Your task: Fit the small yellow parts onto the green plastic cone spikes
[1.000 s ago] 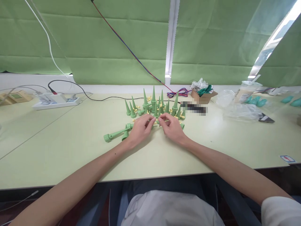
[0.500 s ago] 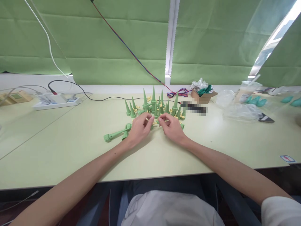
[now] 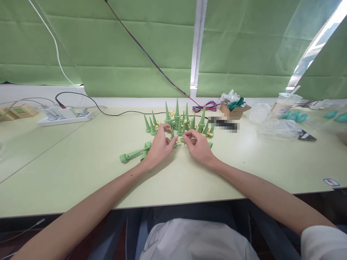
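Head view: on the pale table (image 3: 81, 173), the left hand (image 3: 158, 148) and right hand (image 3: 199, 146) meet at the near edge of a cluster of green cone spikes (image 3: 177, 121). Each grip is narrow, fingertips pinched on small pieces I cannot tell apart. Farther left lies a power strip (image 3: 63, 116); far right, a plastic cup (image 3: 283, 104).

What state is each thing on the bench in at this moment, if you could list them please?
left hand: fingers curled at the pile, grip unclear.
right hand: fingertips pinched at a small piece, unclear which.
green cones: mostly upright, clustered.
green spike: lying flat beside the left hand.
cardboard box: open, stuffed with plastic.
cup: upright, lidded.
power strip: cable plugged in.
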{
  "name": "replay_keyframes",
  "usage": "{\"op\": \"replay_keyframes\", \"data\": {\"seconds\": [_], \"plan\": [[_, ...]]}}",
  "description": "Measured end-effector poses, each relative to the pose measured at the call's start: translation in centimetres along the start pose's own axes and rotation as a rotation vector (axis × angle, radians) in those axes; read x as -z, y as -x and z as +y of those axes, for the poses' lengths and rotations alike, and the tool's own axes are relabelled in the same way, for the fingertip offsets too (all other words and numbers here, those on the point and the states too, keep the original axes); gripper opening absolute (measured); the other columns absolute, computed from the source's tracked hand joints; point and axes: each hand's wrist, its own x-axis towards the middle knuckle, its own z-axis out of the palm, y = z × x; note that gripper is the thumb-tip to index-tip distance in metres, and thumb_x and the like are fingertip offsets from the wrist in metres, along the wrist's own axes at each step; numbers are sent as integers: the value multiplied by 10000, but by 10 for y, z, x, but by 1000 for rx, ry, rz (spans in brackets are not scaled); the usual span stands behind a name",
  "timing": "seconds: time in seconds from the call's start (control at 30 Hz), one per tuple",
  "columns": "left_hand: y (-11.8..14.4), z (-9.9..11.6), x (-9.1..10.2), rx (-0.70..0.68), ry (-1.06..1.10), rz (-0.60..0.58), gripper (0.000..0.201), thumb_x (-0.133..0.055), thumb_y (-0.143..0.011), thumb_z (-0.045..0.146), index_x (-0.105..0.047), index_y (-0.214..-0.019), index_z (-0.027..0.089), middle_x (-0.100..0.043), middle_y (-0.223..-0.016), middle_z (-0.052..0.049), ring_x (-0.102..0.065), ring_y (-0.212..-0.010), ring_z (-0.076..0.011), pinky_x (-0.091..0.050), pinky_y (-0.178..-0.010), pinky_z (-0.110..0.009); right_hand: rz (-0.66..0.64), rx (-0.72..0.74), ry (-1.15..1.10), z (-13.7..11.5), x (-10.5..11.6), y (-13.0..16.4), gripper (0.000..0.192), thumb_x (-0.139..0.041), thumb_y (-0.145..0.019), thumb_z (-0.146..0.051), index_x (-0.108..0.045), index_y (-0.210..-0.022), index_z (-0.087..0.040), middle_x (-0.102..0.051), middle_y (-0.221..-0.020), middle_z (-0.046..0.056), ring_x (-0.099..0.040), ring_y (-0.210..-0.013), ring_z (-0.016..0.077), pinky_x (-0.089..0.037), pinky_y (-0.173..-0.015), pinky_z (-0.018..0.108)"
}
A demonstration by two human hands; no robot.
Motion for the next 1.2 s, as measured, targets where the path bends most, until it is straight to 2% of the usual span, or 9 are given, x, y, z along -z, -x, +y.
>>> {"op": "replay_keyframes", "data": {"seconds": [0.1,0.17,0.27,0.5,0.67,0.77,0.87,0.97,1.2], "plan": [[0,-2,0,30,0,-81,347,-550,-915,413,-410,-1174,230,-610,-1063,-63,-568,-476,-90,-451,-500,-273,-4,4,-2,-1,0,0,230,-506,-932,-423,-559,-896,-202,-614,-798,17,-509,-484,103,-334,-462,252],[0,-2,0,18,-4,-144,252,-536,-921,410,-468,-1072,221,-647,-836,-17,-560,-449,-118,-420,-460,-268,-7,6,-2,-1,0,0,232,-502,-933,-425,-561,-899,-203,-623,-810,22,-526,-501,108,-346,-471,253],[0,1,1,-1,2,-184,163,-520,-933,385,-503,-937,223,-560,-536,46,-552,-422,-154,-406,-445,-271,-12,3,-1,-1,0,0,236,-505,-929,-430,-560,-898,-203,-633,-825,28,-558,-532,120,-374,-488,255],[-1,4,1,-26,4,-182,93,-506,-927,303,-521,-873,229,-563,-497,56,-563,-411,-164,-443,-502,-299,-14,17,9,0,0,0,234,-504,-927,-432,-549,-888,-205,-632,-821,31,-561,-538,125,-390,-502,260],[0,4,0,47,24,-180,145,-460,-956,342,-524,-895,227,-538,-451,58,-558,-396,-170,-441,-483,-296,-27,20,28,-2,0,0,223,-505,-924,-415,-548,-876,-202,-619,-810,22,-487,-473,97,-350,-480,258],[-1,3,0,97,96,-147,207,-449,-971,400,-529,-916,217,-552,-503,48,-551,-399,-152,-448,-464,-289,-20,23,29,-2,0,0,220,-506,-924,-409,-549,-867,-201,-616,-812,21,-468,-465,90,-335,-471,256],[-3,-1,-2,125,276,-137,229,-461,-966,424,-521,-941,204,-651,-768,-12,-557,-432,-118,-459,-418,-278,-3,42,21,-3,0,0,204,-511,-923,-389,-546,-859,-198,-607,-801,16,-467,-465,88,-333,-470,255],[-5,-3,-4,154,455,-154,218,-486,-955,405,-515,-972,189,-651,-1013,-70,-564,-461,-95,-463,-379,-267,14,56,24,-3,0,1,185,-515,-919,-368,-543,-855,-197,-604,-787,10,-467,-464,85,-340,-477,252],[-4,4,-2,195,576,-162,207,-532,-944,374,-534,-1003,176,-647,-1047,-81,-567,-499,-87,-452,-387,-237,39,67,28,-6,0,1,132,-539,-876,-307,-535,-810,-193,-560,-704,-16,-438,-446,76,-320,-462,240]]}}
